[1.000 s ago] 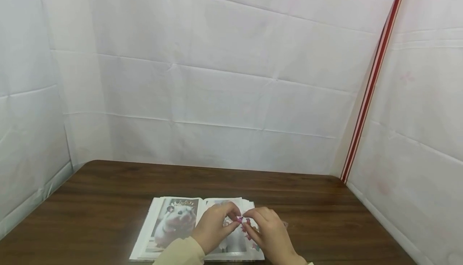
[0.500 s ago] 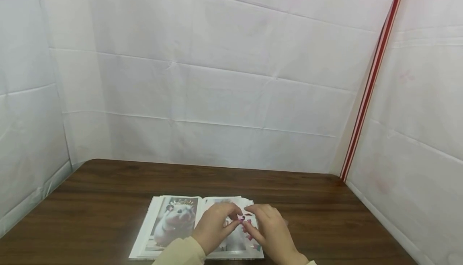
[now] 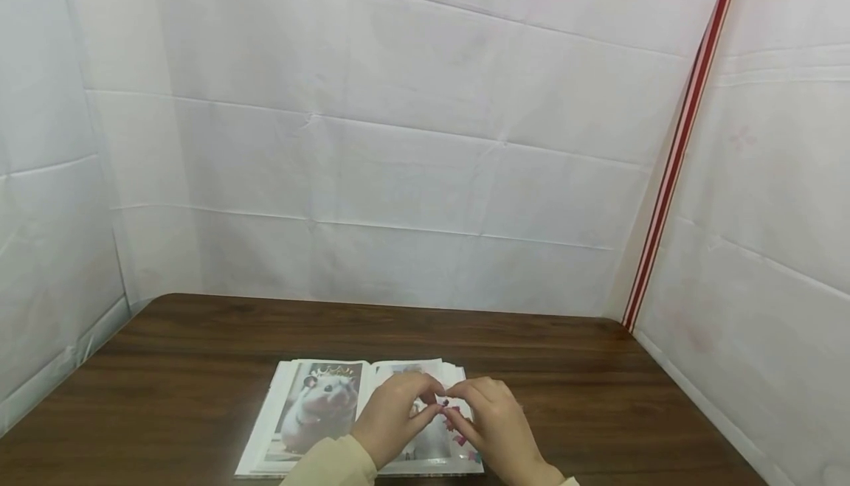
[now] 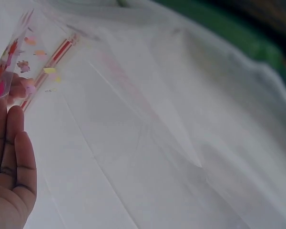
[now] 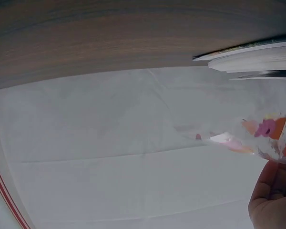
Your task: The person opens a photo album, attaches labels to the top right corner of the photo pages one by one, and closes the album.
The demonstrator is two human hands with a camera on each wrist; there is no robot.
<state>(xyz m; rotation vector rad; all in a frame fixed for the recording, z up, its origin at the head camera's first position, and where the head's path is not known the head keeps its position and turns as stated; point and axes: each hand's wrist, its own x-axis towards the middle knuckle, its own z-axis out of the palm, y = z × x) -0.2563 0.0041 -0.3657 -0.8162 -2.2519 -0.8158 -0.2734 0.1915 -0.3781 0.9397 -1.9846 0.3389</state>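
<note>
A clear plastic sticker sheet (image 3: 460, 438) with pink, purple and teal figures hangs between my hands, over the right page of the open book. My left hand (image 3: 397, 414) pinches it at the left edge between thumb and index finger. From the other side, thumb and index finger of my right hand (image 3: 496, 427) pinch it close to the left fingertips. In the left wrist view the sheet (image 4: 26, 64) stands tilted beyond the loosely bent fingers (image 4: 25, 162). The right wrist view has orange and pink stickers on the see-through sheet (image 5: 267, 130) above the fingers (image 5: 267, 181).
The book (image 3: 262, 434) lies open on the dark wooden table (image 3: 598, 397), with a crowned hamster picture (image 3: 322, 405) on its left page. White cloth walls (image 3: 398, 139) surround the table, and a red-striped band (image 3: 684, 139) runs down the back right corner.
Half a second ago my right index finger was lifted away from its thumb; now it is back down close to the left fingertips. The left hand and the book have stayed in place.
</note>
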